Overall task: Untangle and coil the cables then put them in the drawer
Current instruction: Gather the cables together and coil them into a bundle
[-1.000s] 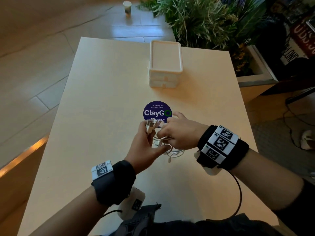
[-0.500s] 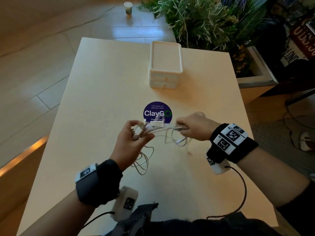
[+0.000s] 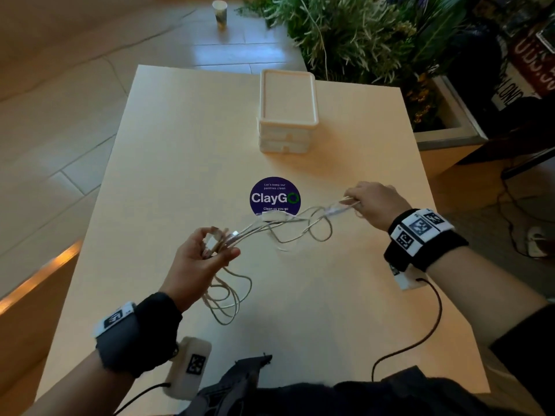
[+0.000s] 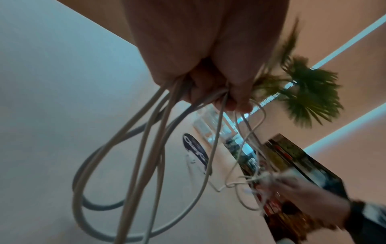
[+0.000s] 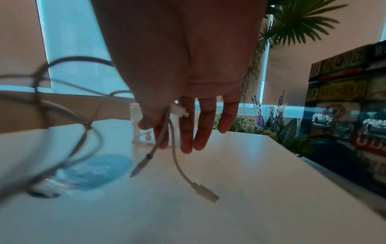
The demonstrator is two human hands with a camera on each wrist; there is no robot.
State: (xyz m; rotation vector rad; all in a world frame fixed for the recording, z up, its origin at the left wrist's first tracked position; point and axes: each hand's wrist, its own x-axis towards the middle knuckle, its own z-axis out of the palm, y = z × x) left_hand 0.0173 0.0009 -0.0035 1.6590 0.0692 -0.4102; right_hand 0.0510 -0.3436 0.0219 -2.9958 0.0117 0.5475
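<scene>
A tangle of thin white cables (image 3: 288,228) stretches above the table between both hands. My left hand (image 3: 207,250) grips one bunch with its plugs, and loose loops (image 3: 228,298) hang below it; the left wrist view shows the fingers curled round the strands (image 4: 167,125). My right hand (image 3: 369,202) pinches the other cable ends at the right. In the right wrist view two plug ends (image 5: 171,161) dangle under the right hand (image 5: 183,118). The small white drawer unit (image 3: 286,112) stands at the table's far middle, its drawers closed.
A round blue ClayGo sticker (image 3: 274,196) lies on the beige table (image 3: 168,163) under the cables. A planter with green plants (image 3: 375,40) borders the far right corner. A paper cup (image 3: 219,12) stands on the floor beyond the table.
The hands were close together over the bundle; they have drawn apart, right hand going right and left hand going left and toward me, so the cables now stretch out between them.
</scene>
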